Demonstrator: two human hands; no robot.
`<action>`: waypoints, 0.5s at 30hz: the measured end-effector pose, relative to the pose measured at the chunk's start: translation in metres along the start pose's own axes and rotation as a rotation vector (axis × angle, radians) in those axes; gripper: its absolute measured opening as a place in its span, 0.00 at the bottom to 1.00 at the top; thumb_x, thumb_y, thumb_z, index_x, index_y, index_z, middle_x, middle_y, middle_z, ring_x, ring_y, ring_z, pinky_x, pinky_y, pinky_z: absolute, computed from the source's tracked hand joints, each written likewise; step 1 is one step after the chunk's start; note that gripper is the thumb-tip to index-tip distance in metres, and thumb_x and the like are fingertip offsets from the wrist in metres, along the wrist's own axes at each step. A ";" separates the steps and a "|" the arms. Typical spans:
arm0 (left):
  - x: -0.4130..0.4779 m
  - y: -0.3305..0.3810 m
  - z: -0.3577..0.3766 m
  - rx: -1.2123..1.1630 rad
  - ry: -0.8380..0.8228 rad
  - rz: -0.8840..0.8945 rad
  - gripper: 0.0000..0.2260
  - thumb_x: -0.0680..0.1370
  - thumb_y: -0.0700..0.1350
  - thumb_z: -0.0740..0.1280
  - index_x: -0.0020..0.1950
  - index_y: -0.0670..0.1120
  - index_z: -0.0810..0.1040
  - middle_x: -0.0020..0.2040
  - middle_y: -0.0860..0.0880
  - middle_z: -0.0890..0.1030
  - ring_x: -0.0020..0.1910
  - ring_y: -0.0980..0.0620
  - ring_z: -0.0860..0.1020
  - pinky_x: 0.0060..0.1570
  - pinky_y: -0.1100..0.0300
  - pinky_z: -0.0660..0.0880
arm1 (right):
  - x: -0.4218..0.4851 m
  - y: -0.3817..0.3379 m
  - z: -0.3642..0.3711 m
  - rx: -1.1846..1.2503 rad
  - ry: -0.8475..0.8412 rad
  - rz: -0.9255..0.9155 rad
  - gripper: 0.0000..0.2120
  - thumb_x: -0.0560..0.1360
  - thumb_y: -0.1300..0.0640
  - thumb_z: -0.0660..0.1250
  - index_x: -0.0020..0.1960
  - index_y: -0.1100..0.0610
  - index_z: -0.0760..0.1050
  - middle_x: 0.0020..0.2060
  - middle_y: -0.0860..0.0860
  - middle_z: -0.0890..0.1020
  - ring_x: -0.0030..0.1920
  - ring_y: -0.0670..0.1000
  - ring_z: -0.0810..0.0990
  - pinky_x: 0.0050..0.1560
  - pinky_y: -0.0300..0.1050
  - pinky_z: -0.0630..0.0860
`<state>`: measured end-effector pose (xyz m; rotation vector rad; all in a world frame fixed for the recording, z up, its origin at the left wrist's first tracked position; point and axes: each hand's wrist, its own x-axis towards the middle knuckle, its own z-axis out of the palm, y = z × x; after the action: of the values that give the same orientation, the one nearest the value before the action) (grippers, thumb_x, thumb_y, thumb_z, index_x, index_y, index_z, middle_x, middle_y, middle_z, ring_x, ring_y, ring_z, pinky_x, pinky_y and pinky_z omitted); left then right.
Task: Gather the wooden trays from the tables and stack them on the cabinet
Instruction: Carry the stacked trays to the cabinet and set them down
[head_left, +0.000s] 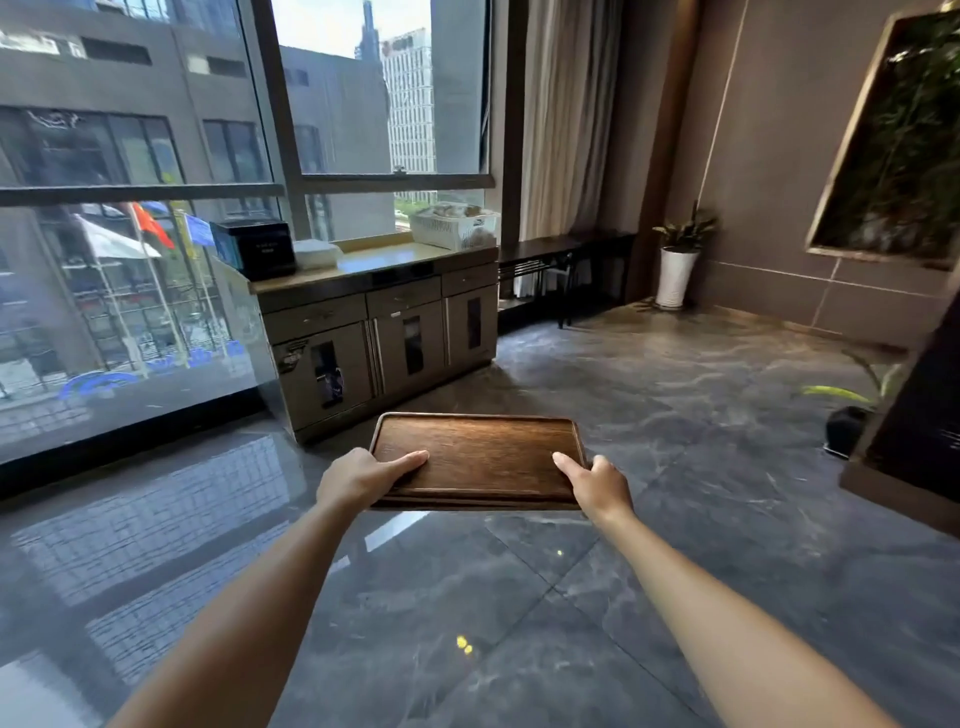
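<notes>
In the middle of the frame, above the grey marble floor (649, 415), the wooden trays (478, 452) are held level in the air, stacked, their long axis running left to right across the picture. Beyond them, in the upper middle, stands the cabinet (384, 332) under the window, its top surface (379, 260) carrying a black box (254, 248) and a white basket (453, 226). The left hand (358, 478) is closed on the stack's near left corner, thumb on top. The right hand (597, 483) grips the near right corner likewise.
</notes>
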<state>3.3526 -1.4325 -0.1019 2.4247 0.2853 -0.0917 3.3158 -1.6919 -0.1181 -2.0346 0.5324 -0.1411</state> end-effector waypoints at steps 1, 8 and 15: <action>0.025 0.006 0.006 -0.009 0.002 -0.007 0.28 0.66 0.70 0.66 0.32 0.44 0.72 0.33 0.49 0.76 0.42 0.45 0.77 0.41 0.56 0.70 | 0.027 -0.004 0.008 0.001 -0.007 -0.005 0.25 0.74 0.43 0.64 0.55 0.65 0.74 0.56 0.61 0.79 0.57 0.61 0.77 0.55 0.50 0.72; 0.225 0.061 0.026 0.005 0.016 -0.034 0.27 0.65 0.71 0.65 0.32 0.45 0.72 0.44 0.45 0.80 0.49 0.43 0.79 0.45 0.56 0.73 | 0.230 -0.051 0.069 -0.022 -0.065 -0.018 0.21 0.75 0.44 0.63 0.48 0.64 0.74 0.56 0.62 0.79 0.59 0.62 0.76 0.47 0.45 0.65; 0.413 0.147 0.026 -0.054 0.069 -0.051 0.31 0.66 0.70 0.66 0.44 0.41 0.77 0.47 0.43 0.81 0.50 0.42 0.79 0.44 0.56 0.72 | 0.434 -0.132 0.095 -0.017 -0.041 -0.073 0.19 0.73 0.42 0.65 0.37 0.57 0.67 0.45 0.57 0.76 0.54 0.63 0.79 0.54 0.56 0.77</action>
<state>3.7889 -1.4840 -0.0872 2.3708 0.3762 -0.0226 3.7755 -1.7457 -0.1047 -2.0702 0.4349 -0.1391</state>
